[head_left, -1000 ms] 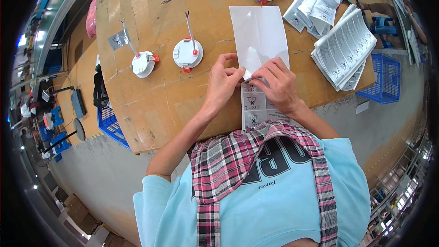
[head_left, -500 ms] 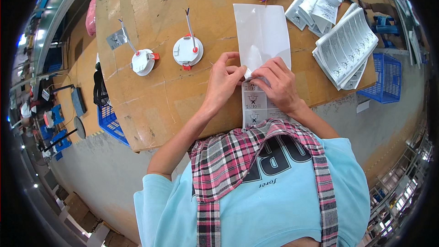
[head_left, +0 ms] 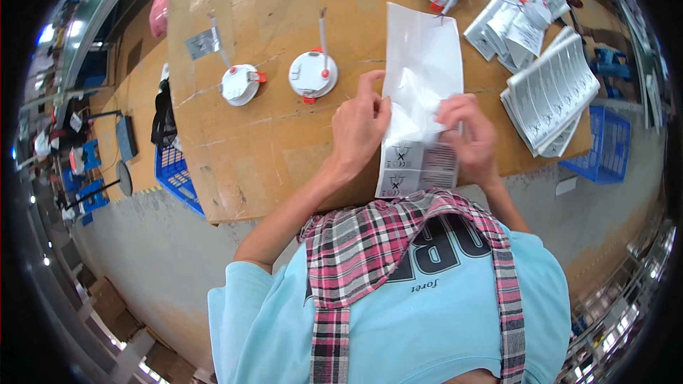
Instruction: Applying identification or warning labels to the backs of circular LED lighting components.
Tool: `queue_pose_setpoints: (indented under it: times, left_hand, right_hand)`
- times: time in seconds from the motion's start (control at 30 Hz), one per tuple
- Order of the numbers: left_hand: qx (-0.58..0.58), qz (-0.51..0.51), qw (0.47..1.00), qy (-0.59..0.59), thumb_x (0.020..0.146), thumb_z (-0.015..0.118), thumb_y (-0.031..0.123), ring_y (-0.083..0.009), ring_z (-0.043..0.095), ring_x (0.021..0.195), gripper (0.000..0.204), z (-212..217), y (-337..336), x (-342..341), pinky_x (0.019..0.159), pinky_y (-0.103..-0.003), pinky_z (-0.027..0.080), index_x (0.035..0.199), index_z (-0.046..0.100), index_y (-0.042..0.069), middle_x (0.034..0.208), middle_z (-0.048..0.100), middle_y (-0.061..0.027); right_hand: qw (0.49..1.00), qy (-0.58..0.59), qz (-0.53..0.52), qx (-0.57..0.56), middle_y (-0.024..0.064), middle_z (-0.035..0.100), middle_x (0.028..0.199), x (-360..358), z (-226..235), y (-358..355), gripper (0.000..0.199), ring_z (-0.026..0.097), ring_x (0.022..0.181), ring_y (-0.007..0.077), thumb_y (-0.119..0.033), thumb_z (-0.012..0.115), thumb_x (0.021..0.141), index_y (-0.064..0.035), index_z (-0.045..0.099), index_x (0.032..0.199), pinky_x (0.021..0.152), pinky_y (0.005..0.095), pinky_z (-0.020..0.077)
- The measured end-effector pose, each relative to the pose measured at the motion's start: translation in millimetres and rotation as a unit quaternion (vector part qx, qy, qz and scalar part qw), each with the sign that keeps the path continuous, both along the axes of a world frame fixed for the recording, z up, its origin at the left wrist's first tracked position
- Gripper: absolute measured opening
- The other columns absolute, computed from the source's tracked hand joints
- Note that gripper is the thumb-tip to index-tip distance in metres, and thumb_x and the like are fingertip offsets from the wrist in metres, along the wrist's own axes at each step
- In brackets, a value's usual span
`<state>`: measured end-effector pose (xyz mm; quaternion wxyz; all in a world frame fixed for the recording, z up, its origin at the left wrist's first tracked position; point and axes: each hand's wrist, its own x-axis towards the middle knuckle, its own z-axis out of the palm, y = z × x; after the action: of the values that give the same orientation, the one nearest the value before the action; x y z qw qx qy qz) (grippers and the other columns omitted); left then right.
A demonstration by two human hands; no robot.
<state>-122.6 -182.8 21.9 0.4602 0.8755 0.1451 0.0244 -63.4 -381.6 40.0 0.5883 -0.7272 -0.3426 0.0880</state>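
My hands have spread apart: left hand [head_left: 361,128] and right hand [head_left: 469,135] pinch the white bag [head_left: 421,92] between them, near the counter's [head_left: 235,149] front edge.

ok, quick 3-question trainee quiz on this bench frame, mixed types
1. True or false: both hands touch the long white plastic bag.
2. Which lies nearest the left hand? A) round white lamp fitting with red clips B) blue plastic crate C) stack of printed leaflets
3. Fill in: the bag lies on a brown ____ tabletop.

Key: 1 true. 2 A. 3 cardboard.
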Motion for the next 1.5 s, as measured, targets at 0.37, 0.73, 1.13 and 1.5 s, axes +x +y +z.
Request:
queue_pose_setpoints:
  times: [0.37,0.73,1.13,1.5]
  left_hand:
    - [0.2,-0.034,0.979,-0.019,0.08,0.062,0.015,-0.0256,0.057,0.049,0.047,8.3,-4.9,-12.6,0.047,-0.039,0.041,0.124,0.045,0.009,0.057,0.057,-0.0087]
    - [0.148,-0.097,0.968,-0.18,0.072,0.071,0.009,-0.0296,0.049,0.107,0.052,24.4,111.4,-11.5,0.092,-0.038,0.039,0.12,0.053,0.004,0.115,0.052,-0.0125]
    - [0.302,0.123,0.941,-0.087,0.064,0.078,0.049,-0.0287,0.043,0.099,0.065,6.9,81.0,-24.9,0.088,-0.041,0.035,0.104,0.057,0.001,0.099,0.045,-0.012]
    - [0.256,0.131,0.951,-0.117,0.069,0.077,0.04,-0.0283,0.043,0.102,0.06,2.3,78.5,-35.0,0.09,-0.041,0.034,0.106,0.054,0.0,0.104,0.046,-0.012]
  right_hand:
    - [0.922,0.091,-0.172,0.334,0.0018,0.043,0.081,77.9,80.4,-69.7,0.015,0.047,0.093,0.0164,-0.018,0.056,0.091,-0.0065,0.047,0.087,0.106,0.0407,0.03]
    - [0.934,0.217,-0.05,0.278,0.0078,0.059,0.084,60.4,50.0,-9.3,0.012,0.058,0.085,0.0177,-0.01,0.05,0.095,-0.0008,0.053,0.101,0.093,0.0356,0.0442]
    - [0.952,0.271,-0.004,0.14,0.0016,0.057,0.087,41.1,43.1,43.8,0.006,0.055,0.082,0.0069,-0.008,0.057,0.092,-0.0037,0.052,0.094,0.079,0.0214,0.0446]
    - [0.957,0.284,0.002,0.067,-0.0029,0.055,0.083,39.5,33.6,52.5,0.008,0.051,0.077,0.0038,-0.012,0.058,0.091,-0.0055,0.054,0.095,0.07,0.0183,0.039]
